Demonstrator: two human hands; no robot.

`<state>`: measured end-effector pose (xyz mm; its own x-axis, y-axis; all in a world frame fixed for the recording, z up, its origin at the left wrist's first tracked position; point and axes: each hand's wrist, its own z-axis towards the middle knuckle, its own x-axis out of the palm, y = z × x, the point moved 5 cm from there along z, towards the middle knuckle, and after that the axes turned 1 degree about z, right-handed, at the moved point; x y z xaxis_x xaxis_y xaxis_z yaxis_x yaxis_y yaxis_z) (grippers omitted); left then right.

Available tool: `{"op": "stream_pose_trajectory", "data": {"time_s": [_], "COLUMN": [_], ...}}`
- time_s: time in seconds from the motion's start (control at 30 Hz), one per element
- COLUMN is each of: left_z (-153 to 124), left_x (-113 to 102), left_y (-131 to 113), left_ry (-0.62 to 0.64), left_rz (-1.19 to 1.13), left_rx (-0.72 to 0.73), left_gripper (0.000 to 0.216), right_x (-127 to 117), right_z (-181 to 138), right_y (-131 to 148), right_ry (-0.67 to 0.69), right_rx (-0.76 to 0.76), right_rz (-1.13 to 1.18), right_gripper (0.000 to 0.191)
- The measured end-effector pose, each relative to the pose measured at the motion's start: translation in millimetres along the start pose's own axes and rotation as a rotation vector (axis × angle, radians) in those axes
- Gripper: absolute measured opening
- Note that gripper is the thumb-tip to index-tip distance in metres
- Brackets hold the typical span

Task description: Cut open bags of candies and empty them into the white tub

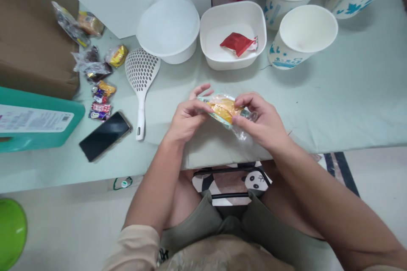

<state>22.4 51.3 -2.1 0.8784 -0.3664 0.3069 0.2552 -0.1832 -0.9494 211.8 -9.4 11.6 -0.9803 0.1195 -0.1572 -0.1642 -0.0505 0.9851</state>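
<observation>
A small, partly clear plastic packet (223,109) with yellow-orange contents is held above the front of the table. My left hand (190,117) pinches its left end between thumb and fingers. My right hand (259,118) grips the right side, where crinkled clear film hangs down. What exactly lies inside cannot be made out. Just beyond the hands stands a white rectangular bowl (211,57) with a red wrapped packet (237,44) in it. A round white tub (168,29) is beside that bowl, to its left.
A white slotted skimmer (141,76) and a black phone (105,136) lie left of my hands. Several wrapped snacks (101,110) are scattered near a cardboard box (34,38) and a green container (71,112). Paper cups (302,36) stand at the back right.
</observation>
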Motion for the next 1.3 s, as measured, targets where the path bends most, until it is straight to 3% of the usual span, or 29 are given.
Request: {"op": "stream_pose_trajectory", "data": {"time_s": [0.17, 0.23, 0.33, 0.5, 0.63, 0.77, 0.93, 1.07, 1.2, 1.3], "left_z": [-5, -6, -8, -12, -14, -20, -29, -28, -18, -13], "left_x": [18, 24, 30, 35, 31, 27, 23, 24, 29, 33], "left_y": [-1, 0, 8, 20, 19, 16, 13, 15, 26, 33], "left_ry": [-0.067, -0.085, -0.073, 0.056, 0.130, 0.259, 0.390, 0.339, 0.191, 0.088], "left_rz": [-0.297, -0.363, -0.372, -0.340, -0.310, -0.268, -0.248, -0.309, -0.362, -0.385], "left_rx": [-0.109, -0.114, -0.197, -0.375, -0.457, -0.560, -0.657, -0.646, -0.579, -0.532], "left_gripper": [0.073, 0.079, 0.077, 0.068, 0.068, 0.071, 0.054, 0.043, 0.051, 0.055], "right_x": [8, 13, 20, 16, 13, 0, -10, -9, -16, -2], "right_z": [-4, -5, -8, -8, -5, -2, 2, 5, -1, -7], "right_y": [11, 12, 14, 17, 16, 16, -3, -20, -5, 10], "right_ry": [-0.066, -0.058, -0.029, -0.112, -0.030, -0.086, -0.134, -0.185, -0.391, -0.230], "right_rx": [-0.155, -0.194, -0.247, -0.261, -0.209, -0.112, 0.107, 0.215, 0.057, -0.020], "right_rz": [-0.172, -0.214, -0.255, -0.364, -0.319, -0.234, 0.030, 0.197, 0.091, -0.060], "right_gripper": [0.017, 0.016, 0.013, 0.020, 0.014, 0.028, 0.033, 0.019, 0.016, 0.019]}}
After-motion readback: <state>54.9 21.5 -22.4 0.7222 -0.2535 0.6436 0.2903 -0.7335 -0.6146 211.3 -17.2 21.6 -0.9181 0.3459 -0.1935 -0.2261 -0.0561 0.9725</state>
